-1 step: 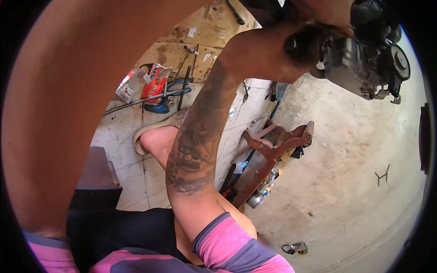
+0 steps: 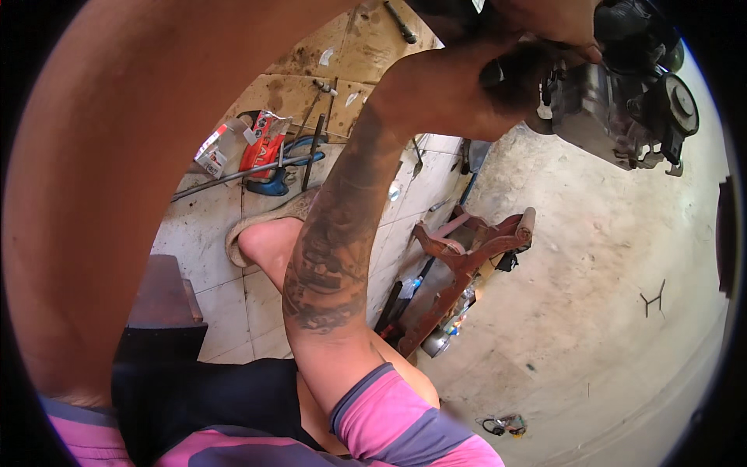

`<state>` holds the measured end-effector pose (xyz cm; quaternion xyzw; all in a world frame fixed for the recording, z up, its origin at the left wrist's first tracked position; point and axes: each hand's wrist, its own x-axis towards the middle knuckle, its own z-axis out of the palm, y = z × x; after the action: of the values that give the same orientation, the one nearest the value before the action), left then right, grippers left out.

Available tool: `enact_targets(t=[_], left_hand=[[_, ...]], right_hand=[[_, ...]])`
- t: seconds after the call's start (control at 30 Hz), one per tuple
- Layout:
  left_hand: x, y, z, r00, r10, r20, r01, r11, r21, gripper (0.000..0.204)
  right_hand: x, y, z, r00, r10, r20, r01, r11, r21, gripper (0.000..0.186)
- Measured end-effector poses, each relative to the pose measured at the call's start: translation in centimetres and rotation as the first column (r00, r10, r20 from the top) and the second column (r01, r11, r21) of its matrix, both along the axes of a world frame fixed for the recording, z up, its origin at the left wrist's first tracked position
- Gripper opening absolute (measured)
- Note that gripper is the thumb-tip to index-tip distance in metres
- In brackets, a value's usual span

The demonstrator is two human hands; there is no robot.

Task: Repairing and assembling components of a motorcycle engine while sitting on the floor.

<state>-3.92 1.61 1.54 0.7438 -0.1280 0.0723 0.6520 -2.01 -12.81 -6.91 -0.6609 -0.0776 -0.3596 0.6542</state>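
Observation:
At the upper right is a dark, greasy mechanical assembly (image 2: 603,109), with a grey block-shaped housing and a round black cap (image 2: 682,105) at its right end. My left arm rises along the left side and leaves the picture at the top. My left hand (image 2: 552,19) shows over the top of the assembly, its fingers curled against it; what they grip is hidden. My right forearm, tattooed, reaches up from below. My right hand (image 2: 482,101) is bent at the wrist beside the assembly's left side, its fingers hidden behind dark parts.
On the tiled floor lie a red packet (image 2: 264,144), a blue-handled tool (image 2: 268,183) and several metal rods. A reddish-brown stand (image 2: 467,265) is right of my knee, with small items beside it. A dark box (image 2: 163,296) sits at left. My sandalled foot (image 2: 268,237) rests below the tools.

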Motion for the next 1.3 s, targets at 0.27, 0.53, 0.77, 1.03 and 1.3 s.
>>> enact_targets(t=[0.27,0.53,0.77,1.03,1.3], left_hand=[[0.3,-1.7,0.5,0.997,0.025,0.072,-0.027,0.999,0.020,0.032],[0.8,-4.0,2.5,0.999,0.035,-0.036,-0.039,0.992,-0.117,0.028],[0.8,-5.4,1.7,0.978,0.204,0.048,-0.203,0.979,-0.029,0.026],[0.8,-4.3,4.9,0.948,0.156,-0.279,-0.087,0.966,0.242,0.024],[0.7,-4.8,4.8,0.947,0.306,-0.100,-0.269,0.923,0.276,0.030]], right_hand=[[-0.6,0.0,-0.6,0.971,-0.194,0.139,0.224,0.939,-0.260,0.044],[-1.7,-0.4,-0.3,0.914,-0.281,0.294,0.393,0.795,-0.461,0.039],[-2.5,0.2,1.1,0.878,-0.361,0.314,0.478,0.683,-0.552,0.037],[-5.5,-8.3,3.1,0.990,-0.097,0.105,0.143,0.726,-0.673,0.022],[-15.9,-14.0,-6.9,0.718,-0.313,-0.622,-0.627,0.096,-0.773,0.015]])
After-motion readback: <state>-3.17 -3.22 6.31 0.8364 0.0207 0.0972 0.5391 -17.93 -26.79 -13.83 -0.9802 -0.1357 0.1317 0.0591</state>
